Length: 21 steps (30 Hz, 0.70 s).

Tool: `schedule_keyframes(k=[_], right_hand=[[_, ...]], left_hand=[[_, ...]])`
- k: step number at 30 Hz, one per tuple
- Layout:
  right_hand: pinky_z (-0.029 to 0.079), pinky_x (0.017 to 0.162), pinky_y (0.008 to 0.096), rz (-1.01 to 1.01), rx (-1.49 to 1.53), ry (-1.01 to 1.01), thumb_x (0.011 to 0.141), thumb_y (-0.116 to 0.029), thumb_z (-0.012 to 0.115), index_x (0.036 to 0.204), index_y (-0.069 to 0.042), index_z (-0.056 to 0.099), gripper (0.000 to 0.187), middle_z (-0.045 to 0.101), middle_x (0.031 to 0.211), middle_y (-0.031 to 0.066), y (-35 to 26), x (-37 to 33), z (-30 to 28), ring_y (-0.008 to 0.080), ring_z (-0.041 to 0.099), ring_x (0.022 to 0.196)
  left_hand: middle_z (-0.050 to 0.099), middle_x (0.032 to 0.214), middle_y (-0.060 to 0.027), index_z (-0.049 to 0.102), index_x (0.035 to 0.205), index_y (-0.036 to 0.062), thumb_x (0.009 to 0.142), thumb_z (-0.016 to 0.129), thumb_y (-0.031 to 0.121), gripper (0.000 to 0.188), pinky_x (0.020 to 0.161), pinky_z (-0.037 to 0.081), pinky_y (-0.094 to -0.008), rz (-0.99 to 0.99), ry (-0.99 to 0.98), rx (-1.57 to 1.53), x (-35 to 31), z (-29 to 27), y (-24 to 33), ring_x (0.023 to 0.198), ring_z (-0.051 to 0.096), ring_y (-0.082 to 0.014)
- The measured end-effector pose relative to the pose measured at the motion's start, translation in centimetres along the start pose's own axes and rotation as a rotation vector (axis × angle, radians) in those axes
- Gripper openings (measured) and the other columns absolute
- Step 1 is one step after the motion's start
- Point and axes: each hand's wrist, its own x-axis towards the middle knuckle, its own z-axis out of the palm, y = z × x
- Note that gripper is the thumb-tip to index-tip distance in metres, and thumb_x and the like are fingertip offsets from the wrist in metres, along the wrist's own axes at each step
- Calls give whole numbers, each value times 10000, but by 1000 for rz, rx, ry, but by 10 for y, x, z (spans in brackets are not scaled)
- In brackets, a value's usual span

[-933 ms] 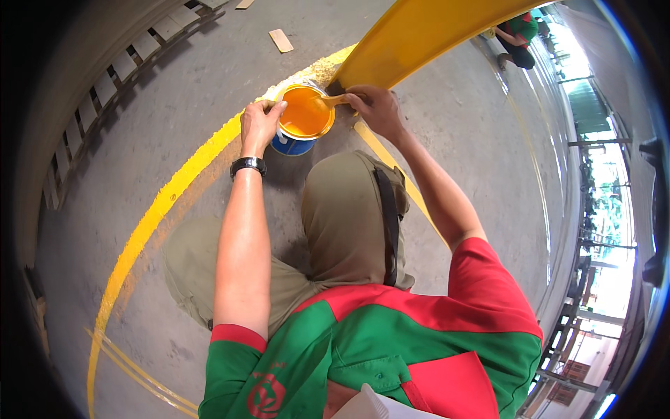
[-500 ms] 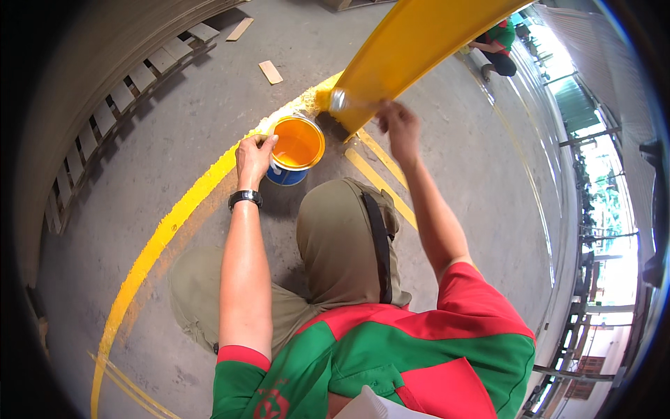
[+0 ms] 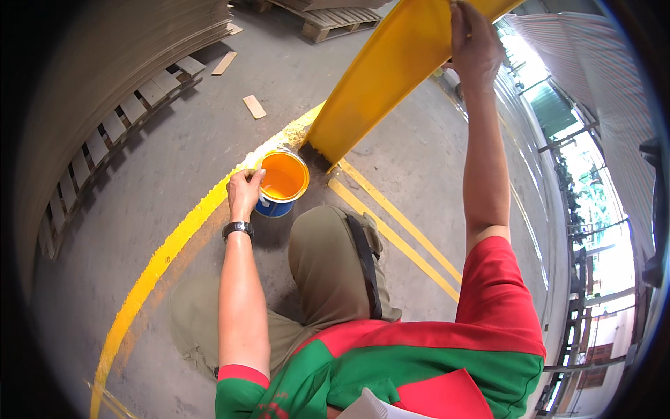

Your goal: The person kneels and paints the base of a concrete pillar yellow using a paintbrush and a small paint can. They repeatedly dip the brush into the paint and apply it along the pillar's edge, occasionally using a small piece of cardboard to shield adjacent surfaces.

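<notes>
My left hand (image 3: pixel 244 193) is closed on the near-left rim of a blue paint can (image 3: pixel 273 208), thumb along the edge. Inside the can is yellow-orange paint (image 3: pixel 285 178). My right hand (image 3: pixel 478 49) is raised at the upper part of a yellow-painted beam (image 3: pixel 391 73), its fingers pinched together against the face. The paintbrush seen in that hand a moment ago is mostly hidden now by the fingers and the top edge of the picture. The beam's foot rests on the floor, right of the can.
A rough yellow line (image 3: pixel 174 241) curves along the floor, passing left of the can. Two thinner yellow stripes (image 3: pixel 398 234) run right of my knee. Stacked sheets on a pallet (image 3: pixel 115 126) stand left; wooden pieces (image 3: pixel 255 107) lie nearby. Another pallet (image 3: pixel 342 24) is beyond.
My right hand has swung up and right, from near the beam's foot to high on its face, taking the brush with it. My left hand still grips the can.
</notes>
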Motion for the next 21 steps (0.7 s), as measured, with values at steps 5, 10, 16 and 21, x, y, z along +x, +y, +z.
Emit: schedule_keyframes(k=[5,10,16,21], right_hand=[[581,711,357,-315,-162,-210,906,-178,760,1099,-95,734,211,731,922,69,3,-12,17,226,720,826],[541,717,344,-342,-72,-499,895,-197,666,1211,-125,608,329,613,921,16,-74,-144,53,180,624,888],[562,717,408,54,362,-876,952,-251,641,1039,-95,623,180,654,858,90,-151,-267,81,256,698,849],[574,721,448,315,263,-903,989,-295,660,1052,-142,702,171,730,903,103,-130,-260,104,331,710,826]], left_hand=[[754,806,-171,763,937,-30,909,761,324,355,728,541,-389,7,-28,7,0,-1,0,736,725,-282],[758,822,-180,765,958,-29,903,763,332,365,742,546,-389,4,-11,-5,-3,-3,1,752,734,-291],[756,852,-205,765,970,-33,902,757,337,376,766,548,-402,13,-38,17,-1,-4,2,785,739,-314],[755,870,-218,768,983,-30,899,762,341,380,776,549,-412,6,-17,6,-2,-4,0,803,741,-334]])
